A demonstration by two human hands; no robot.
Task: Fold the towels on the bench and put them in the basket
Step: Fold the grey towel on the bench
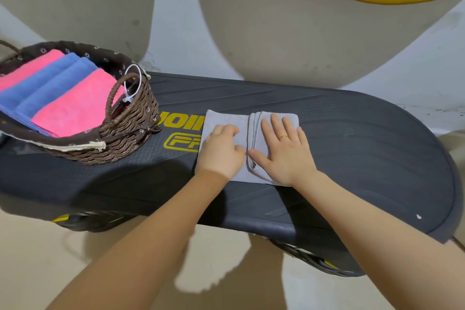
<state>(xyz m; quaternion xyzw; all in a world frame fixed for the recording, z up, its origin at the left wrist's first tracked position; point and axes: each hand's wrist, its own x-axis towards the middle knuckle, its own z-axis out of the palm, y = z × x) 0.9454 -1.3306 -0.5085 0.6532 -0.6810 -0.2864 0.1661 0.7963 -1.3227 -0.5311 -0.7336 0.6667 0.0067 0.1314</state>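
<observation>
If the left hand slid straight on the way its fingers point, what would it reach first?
The left hand lies on the grey towel, fingers pointing away. It would probably cross the towel's far edge onto bare bench; the basket sits off to its left.

Single head-worn wide-angle view, looked forward and steeply down from close above the bench (352, 133); both forearms entered from the bottom edge, floor filled the top. No second view.
</observation>
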